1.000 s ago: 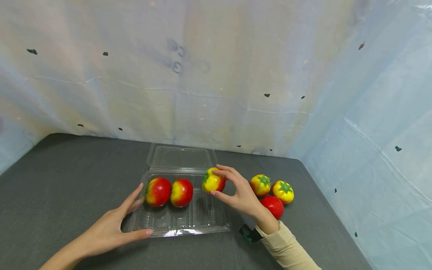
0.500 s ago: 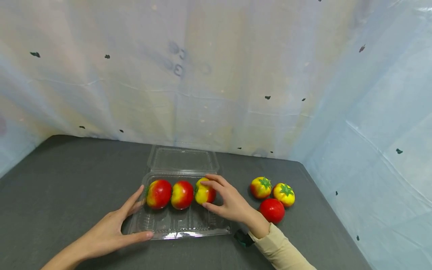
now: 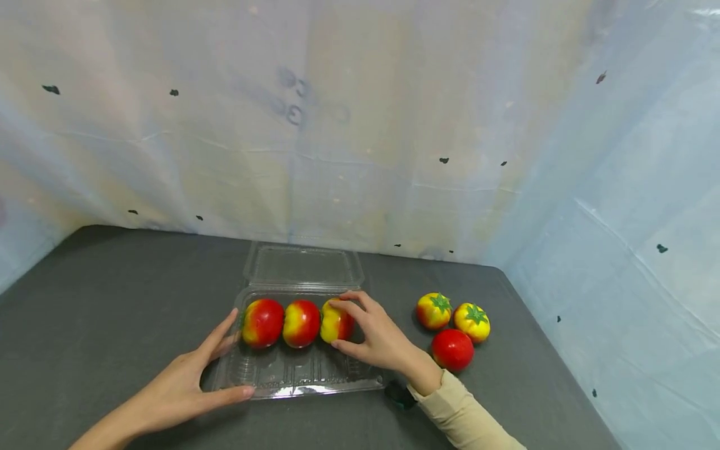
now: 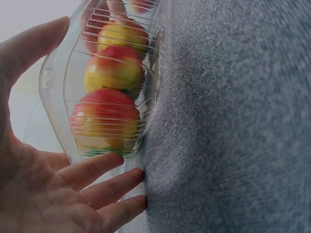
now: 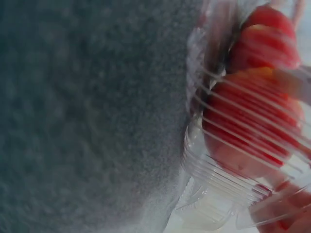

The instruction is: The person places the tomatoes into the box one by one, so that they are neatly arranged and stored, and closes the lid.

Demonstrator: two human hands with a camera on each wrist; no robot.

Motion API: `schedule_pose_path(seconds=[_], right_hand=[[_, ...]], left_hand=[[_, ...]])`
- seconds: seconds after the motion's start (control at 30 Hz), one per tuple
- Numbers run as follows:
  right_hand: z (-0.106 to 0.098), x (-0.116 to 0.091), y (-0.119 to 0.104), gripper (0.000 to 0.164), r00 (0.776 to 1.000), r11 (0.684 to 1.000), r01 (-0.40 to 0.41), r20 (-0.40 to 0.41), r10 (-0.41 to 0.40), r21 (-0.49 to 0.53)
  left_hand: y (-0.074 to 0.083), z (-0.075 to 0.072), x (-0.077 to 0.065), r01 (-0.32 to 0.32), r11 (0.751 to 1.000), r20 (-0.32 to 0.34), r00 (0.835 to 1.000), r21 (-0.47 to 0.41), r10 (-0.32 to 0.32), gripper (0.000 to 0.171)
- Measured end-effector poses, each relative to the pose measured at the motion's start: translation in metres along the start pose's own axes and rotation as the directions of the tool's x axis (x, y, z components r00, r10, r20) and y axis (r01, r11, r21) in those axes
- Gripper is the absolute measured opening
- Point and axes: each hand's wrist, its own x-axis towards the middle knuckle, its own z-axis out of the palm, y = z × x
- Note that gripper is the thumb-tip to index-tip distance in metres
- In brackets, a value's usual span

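Observation:
A clear plastic clamshell box (image 3: 281, 375) lies with its lid folded back. Two red-and-yellow tomatoes, the left one (image 3: 263, 323) and the middle one (image 3: 301, 323), sit side by side in its back row. My right hand (image 3: 378, 334) pinches a third tomato (image 3: 333, 323) between thumb and fingers, inside the box beside the middle one. Spread and fairly straight, the fingers of my left hand (image 3: 174, 384) rest along the box's left end, thumb at its front corner. In the left wrist view, the tomatoes (image 4: 109, 116) show through the ribbed wall. The right wrist view is blurred.
Right of the box stand two yellow-topped tomatoes (image 3: 433, 310) (image 3: 472, 322) with green calyxes, and a red one (image 3: 452, 350). The transparent lid (image 3: 304, 265) lies behind the box. Pale sheeting (image 3: 360, 137) rises at the dark table's (image 3: 135, 294) back.
My right hand has moved left and down with its tomato, from above the box's right side to beside the middle tomato. My left hand has stayed at the box's end.

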Motion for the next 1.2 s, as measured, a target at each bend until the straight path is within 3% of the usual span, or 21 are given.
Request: schedule_pose_path(seconds=[0.7, 1.2], right_hand=[[-0.006, -0.009, 0.003, 0.061, 0.998, 0.997, -0.019, -0.059, 0.024, 0.079], [-0.024, -0.034, 0.017, 0.06, 0.969, 0.978, -0.168, -0.16, 0.187, 0.123]], left_hand=[[-0.001, 0.0, 0.002, 0.011, 1.0, 0.019, 1.0, 0.001, -0.011, 0.109], [-0.004, 0.0, 0.002, 0.032, 0.999, 0.041, 0.999, 0.02, -0.033, 0.108]])
